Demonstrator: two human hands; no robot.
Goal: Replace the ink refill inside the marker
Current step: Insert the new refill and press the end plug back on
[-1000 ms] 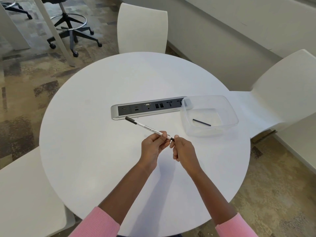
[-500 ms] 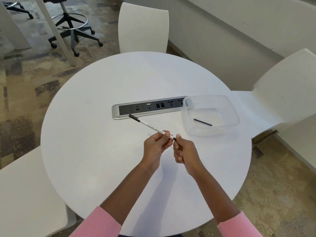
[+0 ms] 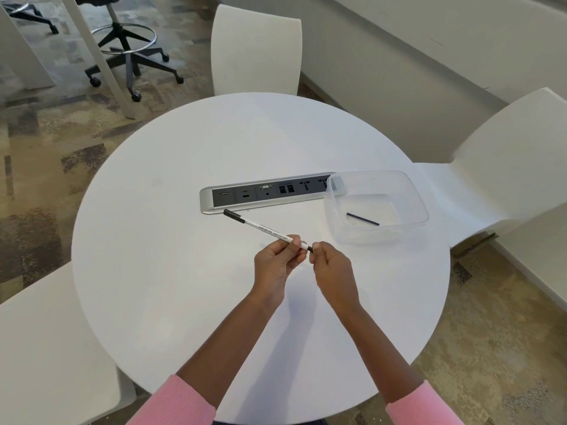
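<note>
Over table (image 3: pixel 184 271), marker (image 3: pixel 267 231) diagonal, cap (image 3: pixel 233 216) far-left

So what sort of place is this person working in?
Probably an office meeting area: a round white table with a built-in socket strip, white chairs around it, and a wheeled office stool beyond.

marker (image 3: pixel 270 231) 1; refill (image 3: pixel 362 219) 1; tub (image 3: pixel 421 207) 1; socket panel (image 3: pixel 267 194) 1; table (image 3: pixel 184 271) 1; white chairs (image 3: pixel 256 50) 3; hands (image 3: pixel 277 262) 2

Your marker (image 3: pixel 264 230) carries one printed line along its white barrel: "DARK WRITING · EASY DRY WIP", its end covered by your left fingers (image 3: pixel 293 244). Markings on the socket panel (image 3: pixel 270 194) beyond the marker are illegible.
</note>
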